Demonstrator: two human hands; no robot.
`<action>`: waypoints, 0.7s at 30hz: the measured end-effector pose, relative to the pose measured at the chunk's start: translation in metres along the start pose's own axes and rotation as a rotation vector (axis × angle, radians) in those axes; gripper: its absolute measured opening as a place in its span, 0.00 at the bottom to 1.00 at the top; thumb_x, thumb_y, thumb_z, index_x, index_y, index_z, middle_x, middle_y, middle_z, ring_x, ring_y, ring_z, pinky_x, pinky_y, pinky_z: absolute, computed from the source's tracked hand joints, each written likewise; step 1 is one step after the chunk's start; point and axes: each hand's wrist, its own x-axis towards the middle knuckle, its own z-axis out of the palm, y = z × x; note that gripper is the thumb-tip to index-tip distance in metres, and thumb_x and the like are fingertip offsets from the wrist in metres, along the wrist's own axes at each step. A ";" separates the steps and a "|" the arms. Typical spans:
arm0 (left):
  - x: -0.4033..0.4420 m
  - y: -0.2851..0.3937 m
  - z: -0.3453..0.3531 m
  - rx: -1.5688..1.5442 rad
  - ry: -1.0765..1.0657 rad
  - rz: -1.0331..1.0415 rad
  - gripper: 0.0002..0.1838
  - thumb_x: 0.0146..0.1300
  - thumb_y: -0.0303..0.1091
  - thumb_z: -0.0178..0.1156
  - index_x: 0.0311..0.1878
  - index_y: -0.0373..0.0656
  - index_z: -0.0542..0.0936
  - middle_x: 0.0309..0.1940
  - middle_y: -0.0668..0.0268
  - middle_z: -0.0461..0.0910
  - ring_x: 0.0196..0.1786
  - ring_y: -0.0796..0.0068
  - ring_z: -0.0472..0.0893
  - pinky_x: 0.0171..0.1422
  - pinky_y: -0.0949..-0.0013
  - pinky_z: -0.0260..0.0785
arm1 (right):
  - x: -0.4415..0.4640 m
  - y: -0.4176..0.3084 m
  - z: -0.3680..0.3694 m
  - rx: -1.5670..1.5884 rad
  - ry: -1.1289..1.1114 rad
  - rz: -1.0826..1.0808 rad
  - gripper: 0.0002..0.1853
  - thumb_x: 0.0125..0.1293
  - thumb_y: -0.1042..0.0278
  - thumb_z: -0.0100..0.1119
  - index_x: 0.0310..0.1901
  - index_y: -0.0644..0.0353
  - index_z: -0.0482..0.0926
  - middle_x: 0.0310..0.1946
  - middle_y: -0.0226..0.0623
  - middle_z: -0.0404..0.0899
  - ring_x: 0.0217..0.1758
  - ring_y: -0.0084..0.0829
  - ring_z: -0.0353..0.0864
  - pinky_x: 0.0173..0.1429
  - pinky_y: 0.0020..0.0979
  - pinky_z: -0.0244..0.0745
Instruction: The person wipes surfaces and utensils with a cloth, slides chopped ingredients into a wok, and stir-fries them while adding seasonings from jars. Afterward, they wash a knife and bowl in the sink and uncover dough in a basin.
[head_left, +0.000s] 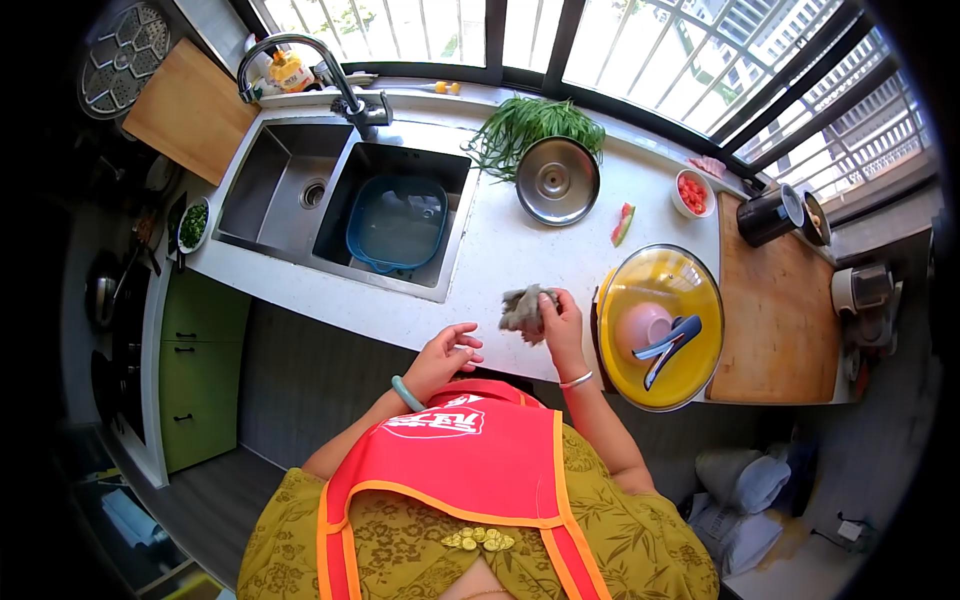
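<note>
A crumpled grey rag (pixel 521 309) is pinched in my right hand (pixel 563 322), just above the white counter (pixel 480 260) near its front edge. My left hand (pixel 443 357) is beside it to the left, also by the front edge. Its fingers are slightly bent and apart, with nothing between them. Just right of my right hand is a yellow round pan (pixel 700 350) under a glass lid (pixel 672 285) with a blue-and-silver handle (pixel 672 345). A pink bowl (pixel 640 325) shows through the glass.
Left is a double sink (pixel 262 205) holding a blue basin (pixel 352 235) of water under a faucet (pixel 350 90). Greens (pixel 530 125), a metal lid (pixel 557 182), a watermelon slice (pixel 623 225) and a bowl of red pieces (pixel 706 208) lie behind. A wooden board (pixel 775 320) is right.
</note>
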 end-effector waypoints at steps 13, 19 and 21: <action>-0.038 0.005 -0.064 0.007 0.193 -0.042 0.17 0.65 0.25 0.47 0.57 0.34 0.67 0.46 0.57 0.74 0.46 0.71 0.77 0.50 0.73 0.72 | 0.109 0.080 0.029 -1.073 0.046 -0.156 0.33 0.62 0.54 0.47 0.63 0.67 0.56 0.67 0.53 0.49 0.71 0.47 0.44 0.72 0.40 0.40; -0.054 -0.005 -0.099 -0.118 0.359 0.026 0.17 0.64 0.24 0.47 0.56 0.33 0.66 0.43 0.56 0.74 0.43 0.70 0.78 0.47 0.72 0.73 | 0.159 0.056 0.063 -0.083 0.170 0.125 0.22 0.64 0.53 0.49 0.48 0.66 0.68 0.39 0.46 0.76 0.37 0.41 0.77 0.41 0.36 0.74; -0.057 -0.011 -0.105 -0.174 0.397 0.050 0.17 0.64 0.24 0.47 0.56 0.33 0.66 0.43 0.56 0.74 0.43 0.70 0.78 0.46 0.72 0.73 | 0.176 0.061 0.062 0.500 0.343 0.382 0.19 0.65 0.54 0.49 0.43 0.65 0.70 0.32 0.43 0.78 0.28 0.36 0.78 0.31 0.32 0.76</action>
